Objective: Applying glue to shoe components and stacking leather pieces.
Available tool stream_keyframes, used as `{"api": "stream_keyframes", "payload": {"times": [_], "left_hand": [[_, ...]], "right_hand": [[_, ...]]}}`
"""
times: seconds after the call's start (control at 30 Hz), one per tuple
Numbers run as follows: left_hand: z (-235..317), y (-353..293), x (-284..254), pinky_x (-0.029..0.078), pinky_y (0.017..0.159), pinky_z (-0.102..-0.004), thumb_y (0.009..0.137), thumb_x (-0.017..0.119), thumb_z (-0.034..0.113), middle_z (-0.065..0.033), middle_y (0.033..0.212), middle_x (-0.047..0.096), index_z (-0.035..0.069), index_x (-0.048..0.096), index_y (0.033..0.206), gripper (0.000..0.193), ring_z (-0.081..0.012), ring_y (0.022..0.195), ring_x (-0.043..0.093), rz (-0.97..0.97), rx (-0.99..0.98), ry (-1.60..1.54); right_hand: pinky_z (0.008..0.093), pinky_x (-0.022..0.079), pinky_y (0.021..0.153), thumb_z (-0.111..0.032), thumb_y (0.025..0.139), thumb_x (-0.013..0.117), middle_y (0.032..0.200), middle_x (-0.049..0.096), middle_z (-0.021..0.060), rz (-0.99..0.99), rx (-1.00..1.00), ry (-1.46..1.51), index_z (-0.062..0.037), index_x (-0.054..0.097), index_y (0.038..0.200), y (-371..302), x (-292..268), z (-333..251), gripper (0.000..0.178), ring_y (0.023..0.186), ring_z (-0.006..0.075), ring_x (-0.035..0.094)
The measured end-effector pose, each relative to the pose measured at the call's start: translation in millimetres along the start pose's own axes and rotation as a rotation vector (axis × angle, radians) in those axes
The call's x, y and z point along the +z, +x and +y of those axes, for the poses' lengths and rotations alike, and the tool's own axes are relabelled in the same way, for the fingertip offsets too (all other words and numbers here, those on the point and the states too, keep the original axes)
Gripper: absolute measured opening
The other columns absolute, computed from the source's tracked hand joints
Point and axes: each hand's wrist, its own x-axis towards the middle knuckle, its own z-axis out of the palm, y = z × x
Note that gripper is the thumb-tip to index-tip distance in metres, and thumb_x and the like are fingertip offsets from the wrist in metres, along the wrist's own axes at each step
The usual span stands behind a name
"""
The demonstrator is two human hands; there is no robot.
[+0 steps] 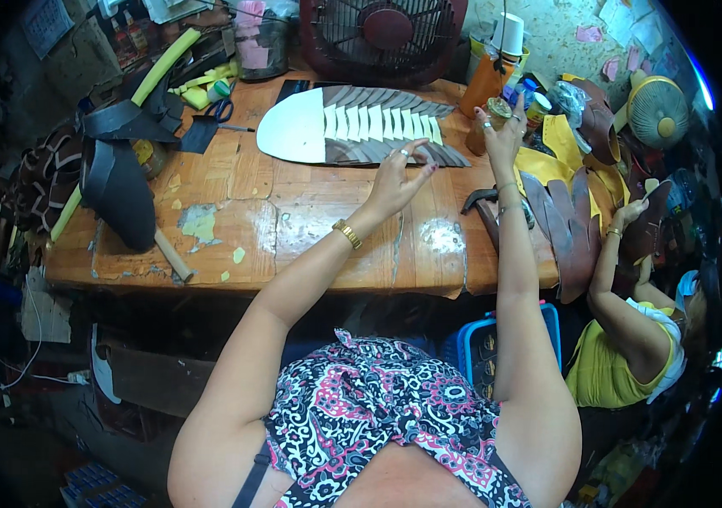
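Note:
My left hand (pixel 403 179), with a ring and a gold watch at the wrist, hovers with fingers apart just in front of a fanned row of brown leather-like pieces (pixel 361 153). Pale patches show along the middle of that row, and a rounded white sheet (pixel 291 127) adjoins its left end. Farther right, my right hand (pixel 503 140) reaches out with thumb and forefinger spread beside a glass jar (pixel 477 140) of amber-brown stuff. The hand partly covers the jar; I see nothing held in either hand.
A hammer (pixel 481 196) lies near my right forearm, beside long brown pieces (pixel 560 220). An orange bottle (pixel 486 85) and a dark red fan (pixel 386 34) stand behind. Scissors (pixel 224 110) lie at left. A co-worker in yellow (pixel 623 360) handles a brown piece at right.

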Motion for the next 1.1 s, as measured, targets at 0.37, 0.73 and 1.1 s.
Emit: {"api": "stream_keyframes", "payload": {"times": [0.37,0.73,1.1], "left_hand": [[-14,11,-74,0.035,0.111,-0.0515,0.108,0.047,0.045,-0.0183,0.138,0.062,0.012,0.052,0.149,0.054,-0.0342,0.135,0.051,0.04,-0.176,0.383],[-23,-127,-215,0.002,0.125,-0.0615,0.103,0.036,0.066,-0.0113,0.173,0.016,0.019,0.024,0.166,0.079,-0.0365,0.16,0.006,-0.478,-0.31,0.976],[111,-194,-137,0.029,0.12,-0.0518,0.092,0.047,0.078,-0.025,0.145,0.056,0.006,0.056,0.147,0.091,-0.0337,0.141,0.048,-1.209,-0.194,-0.341]], "right_hand": [[0.0491,0.031,0.116,-0.032,0.093,0.073,0.157,0.043,0.0179,-0.333,-0.291,0.198,-0.0073,0.03,0.161,-154,-37,-103,0.084,0.143,0.0364,0.042],[0.0511,0.039,0.107,-0.036,0.097,0.065,0.147,0.051,0.0205,-0.589,-0.37,0.083,-0.0172,0.028,0.163,-163,-40,-110,0.078,0.131,0.0396,0.052],[0.0459,0.04,0.103,-0.027,0.097,0.065,0.14,0.057,0.0207,-0.621,-0.374,0.275,-0.0184,0.031,0.162,-167,-51,-112,0.074,0.127,0.0371,0.054]]}}
